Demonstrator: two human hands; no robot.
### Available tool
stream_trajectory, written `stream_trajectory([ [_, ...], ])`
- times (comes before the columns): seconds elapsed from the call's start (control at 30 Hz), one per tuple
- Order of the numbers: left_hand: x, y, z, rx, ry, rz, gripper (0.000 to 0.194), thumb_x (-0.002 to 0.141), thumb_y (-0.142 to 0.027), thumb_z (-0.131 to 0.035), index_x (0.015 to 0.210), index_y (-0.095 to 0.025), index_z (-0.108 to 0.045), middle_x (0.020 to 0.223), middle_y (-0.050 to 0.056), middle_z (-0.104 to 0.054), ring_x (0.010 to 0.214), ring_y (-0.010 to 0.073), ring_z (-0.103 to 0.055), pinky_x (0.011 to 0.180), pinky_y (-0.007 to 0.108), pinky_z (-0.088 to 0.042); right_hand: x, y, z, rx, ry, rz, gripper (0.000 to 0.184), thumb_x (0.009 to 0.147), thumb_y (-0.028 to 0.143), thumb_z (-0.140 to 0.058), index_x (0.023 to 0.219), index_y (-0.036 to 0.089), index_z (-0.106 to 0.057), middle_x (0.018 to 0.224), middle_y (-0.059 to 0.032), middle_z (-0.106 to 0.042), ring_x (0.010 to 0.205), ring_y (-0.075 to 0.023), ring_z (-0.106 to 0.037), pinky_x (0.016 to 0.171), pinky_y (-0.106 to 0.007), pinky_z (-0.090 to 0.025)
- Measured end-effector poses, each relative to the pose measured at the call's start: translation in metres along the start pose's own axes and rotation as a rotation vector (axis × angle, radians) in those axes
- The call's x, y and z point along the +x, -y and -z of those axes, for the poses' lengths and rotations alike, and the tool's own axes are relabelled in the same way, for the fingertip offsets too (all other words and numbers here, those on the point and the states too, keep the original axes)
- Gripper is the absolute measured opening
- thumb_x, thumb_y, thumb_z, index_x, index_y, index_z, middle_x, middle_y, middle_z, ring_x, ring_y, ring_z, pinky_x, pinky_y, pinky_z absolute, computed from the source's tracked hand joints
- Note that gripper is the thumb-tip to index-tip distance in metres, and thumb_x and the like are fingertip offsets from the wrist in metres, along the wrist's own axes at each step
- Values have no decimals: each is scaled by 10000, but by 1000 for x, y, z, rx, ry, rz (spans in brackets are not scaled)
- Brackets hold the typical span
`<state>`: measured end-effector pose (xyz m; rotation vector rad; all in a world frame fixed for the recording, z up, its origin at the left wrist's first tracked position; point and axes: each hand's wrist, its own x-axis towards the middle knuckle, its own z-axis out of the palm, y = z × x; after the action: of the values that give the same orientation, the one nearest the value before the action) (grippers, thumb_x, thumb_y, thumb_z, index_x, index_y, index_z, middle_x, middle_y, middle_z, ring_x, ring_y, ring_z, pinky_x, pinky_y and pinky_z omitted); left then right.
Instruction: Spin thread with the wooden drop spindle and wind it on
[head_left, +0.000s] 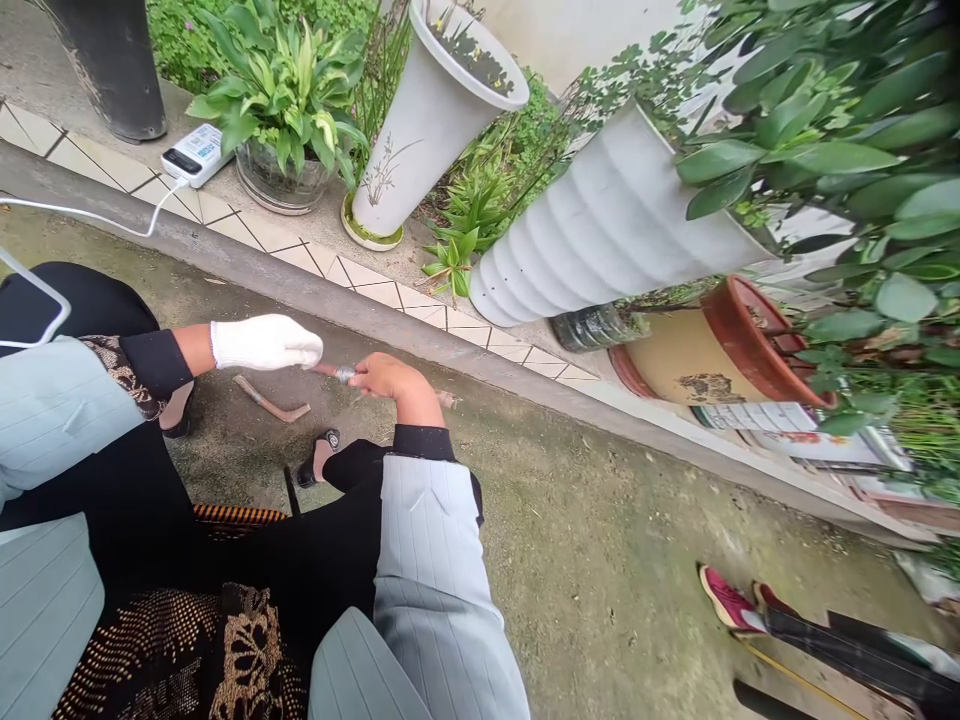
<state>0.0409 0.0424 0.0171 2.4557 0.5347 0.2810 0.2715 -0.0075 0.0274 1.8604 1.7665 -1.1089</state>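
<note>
From my head camera, my left hand, in a white glove, is closed around one end of a thin brownish stick. My bare right hand grips the same stick, fingers just beside a silvery band wound round it — so the stick spans the gap between my hands, above the ground. A bent stick lies on the ground below my glove. On the tiled ledge beyond, a white power bank with a cable sits near a leafy plant — farther along stand a white pot and a ribbed pot. At lower right, another person's red shoe shows.
</note>
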Motion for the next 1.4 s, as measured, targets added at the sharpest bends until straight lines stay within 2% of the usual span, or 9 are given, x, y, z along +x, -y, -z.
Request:
stream_trajectory([
  [0.13, 3, 7, 11, 93, 75, 101, 279, 930, -297, -410, 816, -139, -610, 710, 11, -593, 601, 114, -431, 597, 227, -285, -10, 8, -1, 133, 331, 288, 150, 792, 265, -616, 707, 141, -627, 618, 6, -584, 506, -73, -467, 526, -212, -343],
  [0.23, 4, 9, 13, -11, 46, 177, 280, 928, -304, -420, 819, -121, -602, 731, 13, -592, 636, 108, -446, 618, 217, -301, -24, 5, 3, 430, 337, 533, 223, 772, 355, -647, 816, 136, -643, 651, 16, -580, 531, -67, -467, 523, -197, -364],
  [0.33, 3, 4, 9, -249, 72, 124, 332, 953, -341, -376, 849, -111, -591, 772, 15, -590, 673, 103, -460, 649, 207, -343, -38, 0, 11, 855, -48, 640, 315, 748, 446, -666, 818, 144, -609, 662, 17, -558, 528, -65, -440, 504, -200, -361],
  [0.43, 3, -4, 3, -314, 129, 57, 333, 966, -336, -354, 876, -123, -594, 808, 13, -598, 694, 104, -462, 688, 204, -354, -39, -8, 15, 1136, -513, 536, 339, 746, 494, -655, 763, 171, -554, 664, 16, -525, 522, -67, -416, 486, -205, -356],
  [0.6, 3, -15, -1, -159, 280, -44, 248, 939, -267, -410, 834, -147, -599, 772, 5, -598, 667, 111, -450, 674, 206, -330, -15, -19, 12, 1024, -684, 211, 263, 818, 432, -566, 759, 175, -552, 667, 7, -536, 511, -78, -432, 483, -215, -352],
  [0.77, 1, -24, 3, -76, 329, -40, 240, 932, -286, -431, 825, -160, -605, 730, -1, -585, 614, 114, -419, 623, 214, -305, 2, -9, 4, 270, -537, -125, 204, 834, 351, -559, 796, 168, -638, 758, -72, -644, 641, -153, -558, 587, -272, -373],
  [0.97, -1, -21, 10, -9, 234, -9, 277, 934, -295, -392, 827, -153, -605, 763, 23, -609, 650, 126, -472, 659, 222, -337, 2, 20, -7, -176, -99, -90, 151, 784, 297, -644, 754, 153, -676, 793, -133, -682, 713, -198, -610, 603, -288, -365],
  [1.1, 2, -6, 13, 38, 91, 37, 255, 893, -306, -409, 821, -164, -609, 760, 14, -618, 655, 136, -492, 661, 230, -347, -5, 27, -10, -147, 177, 93, 208, 771, 231, -627, 577, 158, -601, 555, -40, -590, 515, -128, -509, 545, -271, -332],
  [1.4, 8, 18, 17, -174, -83, 228, 270, 846, -316, -403, 775, -146, -601, 721, -2, -613, 683, 121, -517, 679, 212, -376, -36, 14, 3, 365, 362, 558, 232, 777, 356, -610, 843, 138, -656, 618, 36, -547, 519, -63, -437, 517, -200, -340],
])
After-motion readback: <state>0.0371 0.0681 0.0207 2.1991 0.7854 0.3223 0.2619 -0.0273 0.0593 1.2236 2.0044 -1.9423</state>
